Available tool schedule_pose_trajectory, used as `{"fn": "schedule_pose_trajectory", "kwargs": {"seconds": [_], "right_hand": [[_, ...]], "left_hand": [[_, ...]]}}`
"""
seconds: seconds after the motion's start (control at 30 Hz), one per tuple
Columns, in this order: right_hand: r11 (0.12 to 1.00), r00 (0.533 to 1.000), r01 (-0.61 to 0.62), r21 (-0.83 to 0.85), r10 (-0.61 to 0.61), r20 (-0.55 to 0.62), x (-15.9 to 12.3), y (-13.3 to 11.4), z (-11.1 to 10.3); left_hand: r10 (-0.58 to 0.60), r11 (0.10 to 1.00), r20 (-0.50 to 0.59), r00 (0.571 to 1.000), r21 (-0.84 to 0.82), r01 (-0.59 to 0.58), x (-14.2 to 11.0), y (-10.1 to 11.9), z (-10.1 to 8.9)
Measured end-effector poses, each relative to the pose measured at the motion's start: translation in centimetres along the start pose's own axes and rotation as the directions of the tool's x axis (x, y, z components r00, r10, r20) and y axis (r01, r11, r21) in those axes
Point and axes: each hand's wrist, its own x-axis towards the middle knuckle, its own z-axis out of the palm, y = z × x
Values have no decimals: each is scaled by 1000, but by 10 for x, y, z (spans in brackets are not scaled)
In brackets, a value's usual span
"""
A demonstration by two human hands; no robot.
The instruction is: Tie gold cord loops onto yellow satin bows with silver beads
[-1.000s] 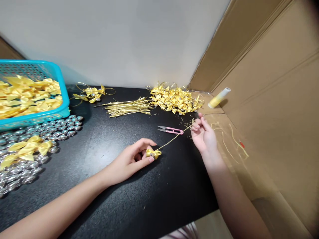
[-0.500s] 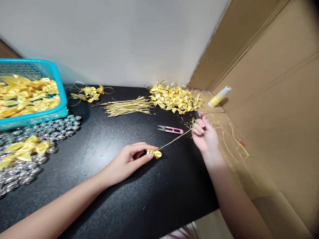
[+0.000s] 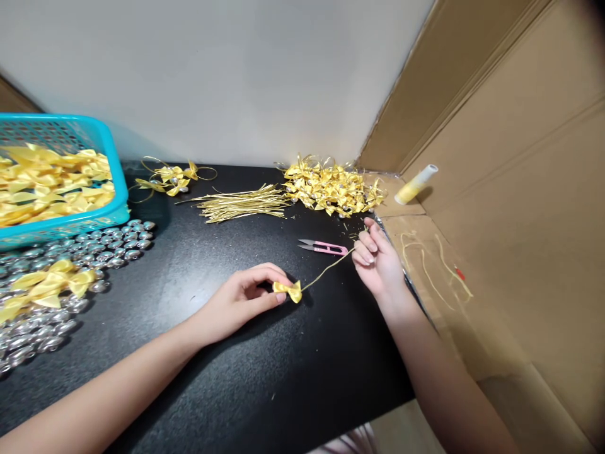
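Observation:
A small yellow ribbon bow [image 3: 293, 291] is pinched between the thumb and fingers of my left hand [image 3: 248, 295], low over the black table. From the bow a thin yellow thread [image 3: 326, 270] runs up to the right, slightly slack. Its other end goes into the curled fingers of my right hand [image 3: 375, 258], near the table's right edge. Pink thread snips [image 3: 326, 246] lie beyond the thread, between the two hands. Behind them is a bundle of gold cords [image 3: 243, 203], and to its right a heap of finished-looking yellow bows with beads [image 3: 331, 186].
A turquoise basket [image 3: 118, 189] of yellow bows stands at the left. Silver beads [image 3: 127, 243] spread before it, with a few bows [image 3: 54, 282] on top. More looped bows [image 3: 172, 176] lie at the back. A thread spool [image 3: 416, 184] stands on cardboard [image 3: 472, 265] at the right.
My right hand has come slightly left, and the thread has slackened from taut. The bow has turned in my left fingers, so the shiny bead on it no longer shows.

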Motion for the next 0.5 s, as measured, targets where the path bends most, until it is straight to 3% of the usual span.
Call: {"fn": "schedule_pose_trajectory", "kwargs": {"seconds": [0.2,0.33,0.5], "right_hand": [[998,1000,23,59,-24,12,2,-3,-3],[994,997,82,78,-83,9,5,-9,-7],[991,993,119,58,-118,-18,7,-9,-10]], "left_hand": [[-158,983,43,987,103,153,-3,-6,2],[-148,972,64,987,196,133,-3,-6,3],[-154,973,37,987,177,146,-2,-1,5]]}}
